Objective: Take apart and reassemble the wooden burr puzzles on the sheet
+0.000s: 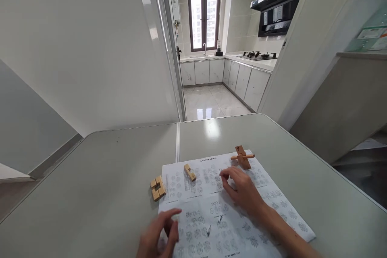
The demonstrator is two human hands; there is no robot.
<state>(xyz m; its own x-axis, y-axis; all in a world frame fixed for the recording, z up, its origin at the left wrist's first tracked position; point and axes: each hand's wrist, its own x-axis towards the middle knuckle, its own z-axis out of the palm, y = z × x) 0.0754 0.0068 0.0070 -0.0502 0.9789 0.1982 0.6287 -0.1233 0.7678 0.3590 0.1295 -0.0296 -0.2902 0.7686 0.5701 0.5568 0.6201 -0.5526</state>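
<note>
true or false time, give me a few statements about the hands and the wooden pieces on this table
1. The right hand rests on the printed sheet. True.
2. The crossed wooden piece is gripped in the right hand. False: it lies on the sheet just beyond the fingertips, ungripped.
3. The light wooden block lies at the sheet's left edge. True.
4. The left hand holds the small wooden piece. False: that piece lies on the sheet, apart from both hands.
</note>
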